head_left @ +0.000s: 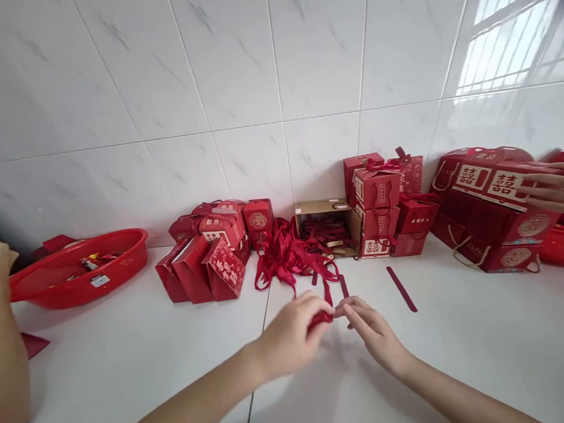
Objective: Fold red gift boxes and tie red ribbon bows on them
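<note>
Left grip [290, 333]: curled nearly closed around a red ribbon [321, 319], bunched in the fingers, just in front of the ribbon pile [285, 253]. Right grip [375, 337]: fingers fairly straight, tips at the left fingertips; can't tell if it pinches ribbon too. Motion blur on both.

Status: this ribbon looks mid-handling, nothing tied in it that I can see. Stacked gift boxes [378, 211] right of the pile are folded up, at least one with ribbon on top; I'd call those done. More boxes [229, 225] left of the pile. Plenty left by my read: pile's still big, and the open carton [323, 206] just right of it holds lots of dark strips. Final count unknown.

Room: bare bench [467, 366] in front of the pile, widest to the right, bar a loose strip [402, 289]. Tiled wall [234, 79] closes off behind. Near bench edge out of frame. Far left of the pile: red basket [127, 274] and another person's arm [2, 360]. Far right: gift bags [494, 206], another hand [560, 185] on them. Don't swing wide.
</note>
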Demonstrator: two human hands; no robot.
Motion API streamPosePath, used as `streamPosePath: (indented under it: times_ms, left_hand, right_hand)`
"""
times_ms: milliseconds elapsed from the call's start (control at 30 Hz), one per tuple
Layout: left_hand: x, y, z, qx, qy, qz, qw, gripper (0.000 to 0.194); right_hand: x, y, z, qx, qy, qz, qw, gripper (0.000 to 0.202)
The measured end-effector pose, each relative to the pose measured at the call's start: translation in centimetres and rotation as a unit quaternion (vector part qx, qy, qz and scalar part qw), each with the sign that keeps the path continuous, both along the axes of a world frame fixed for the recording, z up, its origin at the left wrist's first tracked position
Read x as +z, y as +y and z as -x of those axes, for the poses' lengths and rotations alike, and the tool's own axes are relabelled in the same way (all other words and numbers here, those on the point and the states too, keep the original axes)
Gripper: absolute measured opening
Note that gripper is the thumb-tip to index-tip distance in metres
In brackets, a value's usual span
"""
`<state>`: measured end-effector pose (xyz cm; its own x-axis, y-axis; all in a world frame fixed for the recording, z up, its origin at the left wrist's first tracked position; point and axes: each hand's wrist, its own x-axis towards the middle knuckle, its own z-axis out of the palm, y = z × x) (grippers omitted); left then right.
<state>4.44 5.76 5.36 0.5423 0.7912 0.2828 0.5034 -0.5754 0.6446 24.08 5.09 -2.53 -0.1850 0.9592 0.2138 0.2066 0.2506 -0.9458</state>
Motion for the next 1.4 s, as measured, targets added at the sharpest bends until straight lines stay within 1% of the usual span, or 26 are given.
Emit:
streamPosePath:
  times_ms: [33, 67, 133, 200, 233, 267, 300, 400, 467, 533, 567, 633, 667, 733, 767, 833, 933, 1000, 1100, 1167, 1233, 1300, 1333, 1400]
  left_hand:
    - [-0.3, -1.2, -0.4, -0.03, 0.021, -0.007, 0.999, 0.022]
    - [-0.6, -2.0, -0.6, -0.053, 0.041, -0.011, 0.998, 0.023]
    - [-1.1, -2.9, -0.5, -0.073, 0.078, -0.021, 0.994, 0.022]
    - [-1.4, -3.3, 0.1, -0.063, 0.098, -0.019, 0.993, 0.019]
    - [-1.4, -3.3, 0.5, -0.05, 0.098, -0.012, 0.994, 0.018]
    - [-1.5, -3.2, 0.8, -0.034, 0.094, -0.004, 0.995, 0.016]
    - [-1.5, -3.0, 1.2, -0.014, 0.086, 0.005, 0.996, 0.014]
    - [-1.3, -1.3, 2.3, 0.071, 0.048, 0.013, 0.996, 0.005]
    - [-1.0, 0.5, 2.8, 0.126, 0.015, 0.012, 0.992, 0.01]
    - [-0.6, 2.0, 2.9, 0.155, -0.019, 0.019, 0.988, 0.013]
    - [-0.3, 2.4, 2.7, 0.155, -0.033, 0.025, 0.987, 0.014]
    - [0.3, 2.4, 1.9, 0.133, -0.047, 0.038, 0.989, 0.018]
    - [0.6, 2.1, 1.4, 0.109, -0.047, 0.042, 0.992, 0.019]
    - [0.7, 1.1, 0.4, 0.055, -0.04, 0.04, 0.997, 0.021]
    - [0.6, 0.7, 0.0, 0.026, -0.036, 0.034, 0.998, 0.022]
    - [0.0, 0.2, -0.5, -0.027, -0.03, 0.021, 0.999, 0.024]
    - [-1.6, 0.2, -0.3, -0.074, -0.016, 0.042, 0.996, 0.025]
    - [-2.6, 0.4, 0.2, -0.076, -0.001, 0.075, 0.994, 0.026]
    - [-3.3, 0.9, 1.1, -0.038, -0.003, 0.119, 0.992, 0.023]
    - [-3.2, 1.4, 1.4, 0.007, -0.035, 0.133, 0.99, 0.019]
    - [-2.6, 2.1, 1.3, 0.061, -0.083, 0.125, 0.987, 0.018]
    - [-1.9, 2.9, 0.7, 0.116, -0.133, 0.105, 0.979, 0.019]
    - [-1.4, 3.2, 0.2, 0.138, -0.155, 0.096, 0.974, 0.021]
    - [-0.8, 3.7, -0.9, 0.171, -0.194, 0.067, 0.964, 0.025]
  right_hand:
    - [1.1, -0.3, 1.1, 0.034, 0.063, 0.044, 0.996, 0.052]
    - [2.1, -0.6, 2.0, 0.068, 0.128, 0.099, 0.985, 0.051]
    - [3.8, -0.7, 3.3, 0.115, 0.236, 0.212, 0.941, 0.041]
    - [4.7, -0.4, 4.0, 0.125, 0.304, 0.304, 0.894, 0.028]
    - [4.9, -0.2, 4.2, 0.119, 0.319, 0.332, 0.88, 0.026]
    - [4.9, 0.0, 4.3, 0.11, 0.326, 0.348, 0.872, 0.024]
    - [4.7, 0.3, 4.3, 0.097, 0.327, 0.353, 0.871, 0.022]
    - [3.7, 0.9, 4.2, 0.039, 0.305, 0.325, 0.894, 0.02]
    - [3.2, 1.2, 4.3, 0.005, 0.291, 0.281, 0.915, 0.019]
    - [2.9, 1.5, 4.4, -0.003, 0.283, 0.238, 0.929, 0.023]
    - [2.9, 1.5, 4.5, 0.009, 0.283, 0.228, 0.931, 0.03]
    - [3.0, 1.5, 4.8, 0.054, 0.3, 0.23, 0.924, 0.045]
    - [3.1, 1.5, 4.9, 0.077, 0.317, 0.237, 0.915, 0.047]
    - [3.5, 1.5, 4.9, 0.099, 0.366, 0.254, 0.89, 0.044]
    - [3.7, 1.7, 4.7, 0.095, 0.386, 0.26, 0.88, 0.042]
    - [4.3, 2.5, 3.8, 0.064, 0.403, 0.26, 0.875, 0.04]
    - [5.6, 4.8, 1.2, -0.001, 0.39, 0.211, 0.896, 0.038]
    - [6.2, 6.5, -1.2, -0.044, 0.374, 0.169, 0.911, 0.035]
    - [6.7, 8.4, -4.7, -0.097, 0.308, 0.128, 0.938, 0.037]
    - [6.6, 8.9, -6.4, -0.12, 0.242, 0.124, 0.955, 0.039]
    - [6.5, 8.7, -7.1, -0.131, 0.179, 0.128, 0.967, 0.043]
    - [6.7, 7.9, -6.8, -0.117, 0.131, 0.138, 0.975, 0.045]
    - [6.9, 7.3, -6.3, -0.097, 0.112, 0.145, 0.978, 0.045]
    - [7.6, 6.0, -4.8, -0.02, 0.09, 0.171, 0.981, 0.049]
